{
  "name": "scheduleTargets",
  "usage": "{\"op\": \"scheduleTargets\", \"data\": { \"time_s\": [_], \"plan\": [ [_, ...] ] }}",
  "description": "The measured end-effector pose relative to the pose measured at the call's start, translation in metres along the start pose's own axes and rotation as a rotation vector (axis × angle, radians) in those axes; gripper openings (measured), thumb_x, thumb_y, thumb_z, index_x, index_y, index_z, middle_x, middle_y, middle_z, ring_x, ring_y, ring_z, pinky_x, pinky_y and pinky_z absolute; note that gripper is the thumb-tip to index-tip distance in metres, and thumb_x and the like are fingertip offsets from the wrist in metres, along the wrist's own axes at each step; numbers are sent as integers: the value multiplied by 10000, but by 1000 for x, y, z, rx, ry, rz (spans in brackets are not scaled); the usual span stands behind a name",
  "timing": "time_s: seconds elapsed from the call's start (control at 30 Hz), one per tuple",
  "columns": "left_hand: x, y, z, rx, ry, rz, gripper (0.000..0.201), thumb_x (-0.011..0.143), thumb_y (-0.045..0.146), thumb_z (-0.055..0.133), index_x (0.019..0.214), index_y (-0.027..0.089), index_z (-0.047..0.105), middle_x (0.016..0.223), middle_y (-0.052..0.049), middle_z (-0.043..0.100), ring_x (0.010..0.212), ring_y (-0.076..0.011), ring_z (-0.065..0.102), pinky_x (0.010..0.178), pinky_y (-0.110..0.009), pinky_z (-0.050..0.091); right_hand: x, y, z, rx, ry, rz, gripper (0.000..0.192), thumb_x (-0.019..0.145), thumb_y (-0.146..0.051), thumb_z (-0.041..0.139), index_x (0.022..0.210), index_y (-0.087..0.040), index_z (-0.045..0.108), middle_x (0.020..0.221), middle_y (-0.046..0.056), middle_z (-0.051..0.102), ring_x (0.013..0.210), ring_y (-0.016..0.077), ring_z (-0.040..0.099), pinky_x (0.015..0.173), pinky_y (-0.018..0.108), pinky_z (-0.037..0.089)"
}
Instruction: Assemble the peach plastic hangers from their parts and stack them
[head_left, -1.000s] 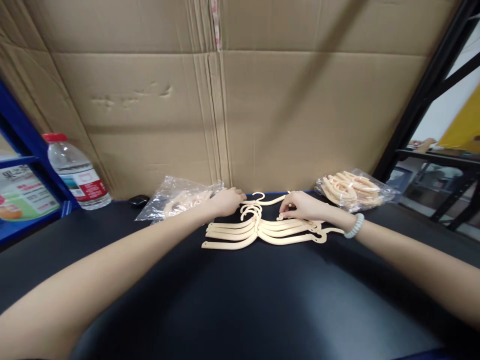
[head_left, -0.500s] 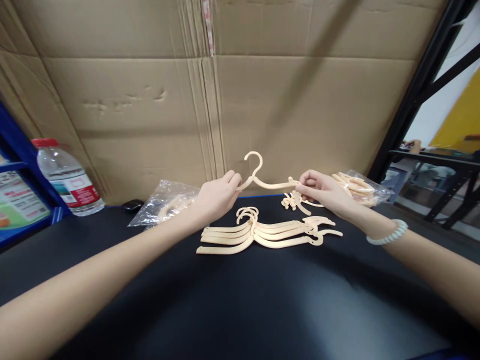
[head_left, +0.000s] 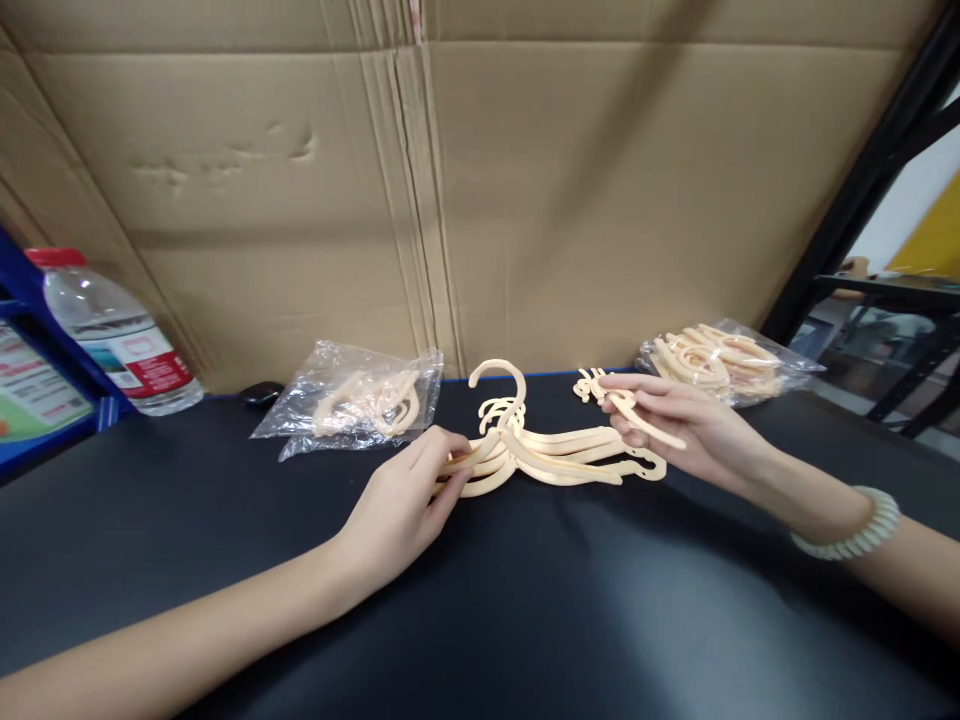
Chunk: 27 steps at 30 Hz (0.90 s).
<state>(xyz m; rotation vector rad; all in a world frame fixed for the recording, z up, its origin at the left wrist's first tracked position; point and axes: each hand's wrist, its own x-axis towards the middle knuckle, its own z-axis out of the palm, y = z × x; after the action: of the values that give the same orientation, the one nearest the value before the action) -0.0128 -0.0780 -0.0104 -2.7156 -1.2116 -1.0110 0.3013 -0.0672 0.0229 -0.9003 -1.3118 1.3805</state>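
Note:
My left hand (head_left: 409,500) pinches the left arm of a cream clothes hanger (head_left: 517,385), holding it tilted over a row of several similar hangers (head_left: 634,468) lying on the black table. The hanger's hook points up and its right arm slopes down over the row. My right hand (head_left: 686,425) is closed on a curved cream hanger piece (head_left: 656,430), apart from the hanger and above the row's right end. Fingers hide part of that piece. Just behind my right fingertips are several small cream pieces (head_left: 589,385).
A clear plastic bag (head_left: 300,400) with cream pieces lies back left, and another filled bag (head_left: 720,360) back right. A water bottle (head_left: 127,340) and a dark object (head_left: 260,394) stand at the left. A cardboard wall (head_left: 285,220) closes off the back of the table (head_left: 480,620).
The hanger has come down from above the row to over it. My right hand has left the hanger's right end and now holds a separate curved piece. The camera view has shifted.

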Motion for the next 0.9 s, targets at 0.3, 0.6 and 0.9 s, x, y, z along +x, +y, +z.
{"op": "scheduleTargets", "data": {
  "time_s": [0.3,0.6,0.9],
  "plan": [
    [2,1,-2,-43,-40,33,151,957,156,436,1087,211,490,1001,-43,596,886,-170,620,741,-281,525,1,12,-5,-227,169,-104,305,697,-467,773,781,-183,699,597,-15,529,510,88,422,454,249,350],
    [2,2,-2,1,1,60,148,954,157,430,1075,206,500,988,-50,608,901,-186,620,760,-291,514,-1,2,-5,-379,1,43,334,683,-461,781,712,-157,645,613,7,602,485,86,510,457,238,444],
    [2,4,-3,17,52,72,130,954,170,446,1062,197,512,953,-44,623,854,-173,627,739,-288,508,-2,1,-6,-306,-86,152,342,712,-444,770,749,-165,576,788,35,622,672,114,564,553,228,492]
  ]
}}
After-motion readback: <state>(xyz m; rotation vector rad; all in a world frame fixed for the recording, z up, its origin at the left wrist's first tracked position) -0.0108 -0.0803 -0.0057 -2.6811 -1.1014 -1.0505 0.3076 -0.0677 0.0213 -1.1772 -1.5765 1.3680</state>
